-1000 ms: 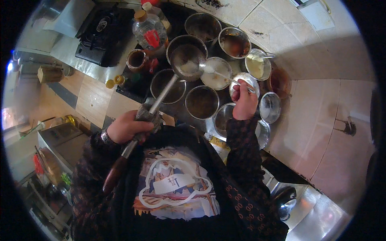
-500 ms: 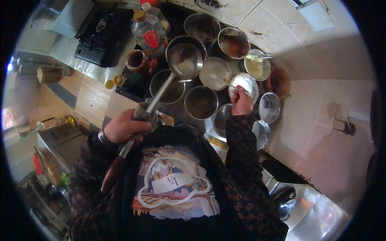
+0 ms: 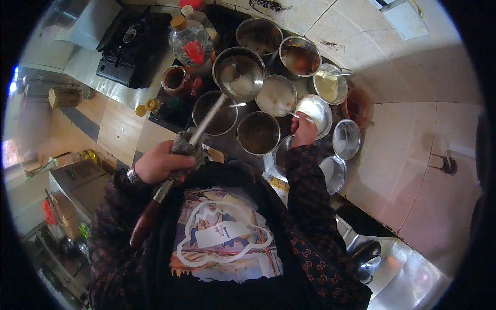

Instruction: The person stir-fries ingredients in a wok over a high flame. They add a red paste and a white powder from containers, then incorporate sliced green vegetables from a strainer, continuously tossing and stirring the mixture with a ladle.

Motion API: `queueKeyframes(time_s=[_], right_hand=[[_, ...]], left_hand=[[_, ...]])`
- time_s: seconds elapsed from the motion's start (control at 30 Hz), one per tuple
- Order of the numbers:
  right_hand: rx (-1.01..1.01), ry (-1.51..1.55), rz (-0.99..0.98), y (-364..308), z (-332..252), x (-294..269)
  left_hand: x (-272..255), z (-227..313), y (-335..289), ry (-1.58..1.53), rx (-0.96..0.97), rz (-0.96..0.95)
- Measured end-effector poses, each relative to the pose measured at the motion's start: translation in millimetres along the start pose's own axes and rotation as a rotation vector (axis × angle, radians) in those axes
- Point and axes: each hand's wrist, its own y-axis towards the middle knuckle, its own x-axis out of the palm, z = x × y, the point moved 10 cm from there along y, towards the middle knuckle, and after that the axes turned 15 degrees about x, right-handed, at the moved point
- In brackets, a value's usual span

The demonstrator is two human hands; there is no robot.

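Out past the left hand (image 3: 161, 164), closed round the wrapped handle (image 3: 183, 146), stretches a long metal ladle (image 3: 209, 119) I'd judge stiff and head-heavy, best gripped there, while the right hand (image 3: 304, 129) pinches a thin, probably light spoon (image 3: 309, 120).

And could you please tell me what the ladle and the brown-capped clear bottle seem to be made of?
Ladle: probably metal, semi-glossy, judging by its grey glints; the reddish-brown handle end looks like varnished wood, perhaps plastic. Bottle: glossy and see-through with bright highlights, so plastic or glass; which is unclear.
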Motion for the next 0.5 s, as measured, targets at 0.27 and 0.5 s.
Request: queueKeyframes(time_s=[0.27,0.5], right_hand=[[-0.291,-0.110,0.059,-59,-68,8],[-0.154,-0.169,-0.021,-18,-13,28]], left_hand=[[-1,-5,5,0.003,0.005,-0.022],[11,-7,7,-0.081,-0.003,-0.079]])
